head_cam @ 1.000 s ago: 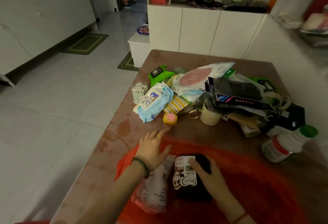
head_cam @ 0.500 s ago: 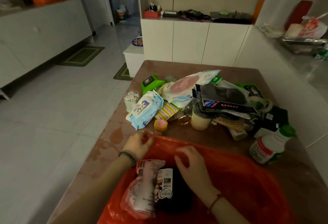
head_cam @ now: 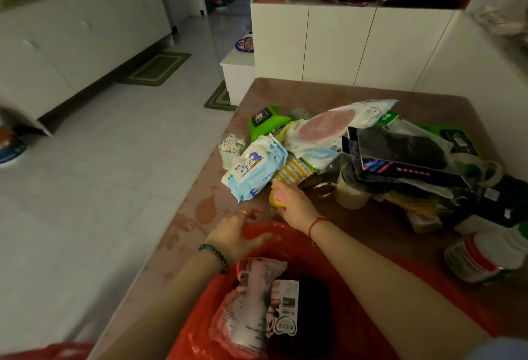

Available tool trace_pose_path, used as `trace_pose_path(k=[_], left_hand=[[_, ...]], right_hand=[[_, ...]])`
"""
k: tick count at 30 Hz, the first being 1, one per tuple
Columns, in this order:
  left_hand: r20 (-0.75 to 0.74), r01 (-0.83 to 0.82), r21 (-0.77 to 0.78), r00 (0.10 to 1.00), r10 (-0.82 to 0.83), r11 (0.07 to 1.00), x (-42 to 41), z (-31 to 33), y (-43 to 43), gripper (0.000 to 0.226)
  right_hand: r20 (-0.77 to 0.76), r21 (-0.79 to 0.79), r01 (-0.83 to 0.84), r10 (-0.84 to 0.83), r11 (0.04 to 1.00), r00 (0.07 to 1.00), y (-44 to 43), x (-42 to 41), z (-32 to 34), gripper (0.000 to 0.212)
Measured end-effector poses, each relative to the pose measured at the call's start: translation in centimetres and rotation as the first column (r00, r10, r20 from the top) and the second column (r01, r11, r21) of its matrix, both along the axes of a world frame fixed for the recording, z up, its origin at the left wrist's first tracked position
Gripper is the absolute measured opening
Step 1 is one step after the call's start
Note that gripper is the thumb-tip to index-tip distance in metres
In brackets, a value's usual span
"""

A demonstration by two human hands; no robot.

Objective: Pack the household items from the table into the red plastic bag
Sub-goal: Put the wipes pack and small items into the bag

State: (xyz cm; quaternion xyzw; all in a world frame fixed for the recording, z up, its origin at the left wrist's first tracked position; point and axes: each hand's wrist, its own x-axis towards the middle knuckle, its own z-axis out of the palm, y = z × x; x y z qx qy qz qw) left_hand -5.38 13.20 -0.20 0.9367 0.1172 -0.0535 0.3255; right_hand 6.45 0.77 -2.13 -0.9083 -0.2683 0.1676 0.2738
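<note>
A person's right hand closes over a small round yellow container with a pink top at the near edge of the heap on the surface; the fingers curl around its far side, though whether it is fully gripped or only touched cannot be told. The left hand rests at the far rim of the red plastic bag, fingers loosely spread on the plastic, apparently holding the mouth wide.

The relation that matters: the container sits just beyond the bag's rim, directly ahead of it, so the likely move is a short pull straight back toward the wearer and down into the opening. The right hand is plainly the nearer of the 2. Being round, the container has no long axis to line up.

Already inside the bag lie a pinkish printed packet and a dark item with a white label. A pack of baby wipes lies just beside the container (close enough to be nudged), with a tub of cotton buds behind it and a white bottle on its side to the right.

Beyond the brown patterned surface: pale floor tiles, white cabinets, a green mat.
</note>
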Motion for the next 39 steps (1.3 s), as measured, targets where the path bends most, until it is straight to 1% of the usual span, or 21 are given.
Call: trace_pose_path(k=[2,4,5,7,8,9,10,11,13,14,16,18,20,22,25,27,29,31,32,35,39], left_hand=[[-0.088,0.006,0.040,0.996,-0.002,0.999,-0.8,-0.1,1.2,0.061],[-0.175,0.012,0.066,0.985,0.000,0.998,-1.5,-0.1,2.4,0.068],[-0.208,0.011,0.063,0.978,0.002,0.998,-1.9,-0.1,2.8,0.068],[-0.228,0.001,0.047,0.974,0.009,0.999,-2.5,-0.2,3.3,0.063],[-0.218,-0.009,0.039,0.976,0.017,0.999,-2.7,-0.2,3.4,0.058],[-0.203,-0.023,0.034,0.979,0.029,0.999,-3.0,-0.2,3.6,0.055],[-0.190,-0.039,0.029,0.981,0.044,0.999,-3.2,-0.2,3.7,0.053],[-0.179,-0.055,0.025,0.982,0.059,0.998,-3.5,-0.2,3.8,0.052],[-0.169,-0.071,0.022,0.983,0.074,0.997,-3.9,-0.2,3.9,0.049],[-0.167,-0.076,0.021,0.983,0.078,0.997,-4.1,-0.1,4.0,0.048],[-0.162,-0.086,0.021,0.983,0.088,0.996,-4.4,-0.1,4.0,0.044],[-0.141,-0.101,0.039,0.984,0.105,0.994,-4.7,-0.2,4.0,0.039],[-0.114,-0.122,0.068,0.985,0.129,0.990,-5.0,-0.2,4.0,0.036],[-0.086,-0.138,0.086,0.986,0.145,0.987,-5.1,-0.2,3.9,0.034],[-0.075,-0.149,0.060,0.985,0.153,0.987,-5.1,0.2,3.8,0.031],[-0.063,-0.152,-0.015,0.987,0.151,0.988,-4.8,0.6,4.1,0.024],[-0.023,-0.156,-0.175,0.988,0.155,0.972,-4.2,1.4,4.4,0.012],[0.023,-0.164,-0.333,0.983,0.182,0.928,-2.9,2.1,4.7,0.018],[0.035,-0.182,-0.379,0.977,0.211,0.907,-2.0,2.3,4.8,0.024],[0.041,-0.262,-0.460,0.948,0.315,0.848,1.5,2.3,4.8,0.036],[-0.058,-0.391,-0.580,0.895,0.442,0.715,6.3,0.4,5.1,0.054]], right_hand=[[0.040,0.071,0.055,-0.058,0.996,0.998,-0.2,-0.2,-0.2,0.052],[0.050,0.283,0.166,-0.188,0.945,0.981,-0.6,-0.9,0.9,0.050],[0.023,0.419,0.215,-0.246,0.882,0.969,-0.8,-1.4,1.9,0.049],[-0.157,0.641,0.274,-0.227,0.717,0.961,-1.4,-2.9,4.0,0.046],[-0.309,0.706,0.320,-0.132,0.631,0.942,-1.8,-3.9,5.0,0.045],[-0.455,0.720,0.377,-0.014,0.582,0.890,-2.3,-5.0,5.7,0.044],[-0.545,0.690,0.397,0.074,0.605,0.835,-2.8,-6.3,6.1,0.044],[-0.580,0.630,0.356,0.113,0.690,0.807,-3.3,-7.6,6.2,0.042],[-0.551,0.439,0.175,0.110,0.881,0.828,-3.7,-10.0,5.4,0.040],[-0.527,0.328,0.103,0.092,0.939,0.845,-3.5,-11.3,4.8,0.044],[-0.516,0.188,0.059,0.048,0.980,0.855,-2.4,-13.3,3.2,0.053],[-0.492,0.163,0.076,0.015,0.984,0.870,-0.8,-14.6,2.0,0.054],[-0.423,0.196,0.094,-0.002,0.976,0.906,0.5,-15.1,1.2,0.046],[-0.286,0.179,0.068,-0.014,0.982,0.958,1.4,-15.3,0.9,0.035],[-0.066,0.074,-0.002,0.007,0.997,0.998,1.6,-15.1,0.7,0.032],[0.022,0.124,-0.051,0.049,0.991,0.999,1.2,-14.2,1.2,0.027],[0.027,0.277,-0.037,0.030,0.960,0.999,0.5,-12.5,2.3,0.016],[-0.014,0.393,0.112,-0.116,0.913,0.993,-0.2,-9.7,3.6,0.013],[-0.058,0.434,0.206,-0.201,0.877,0.978,-0.4,-8.0,4.1,0.018],[-0.210,0.441,0.386,-0.325,0.810,0.922,-0.5,-3.2,4.9,0.041],[-0.208,0.377,0.385,-0.328,0.843,0.922,0.8,1.8,4.2,0.057]])
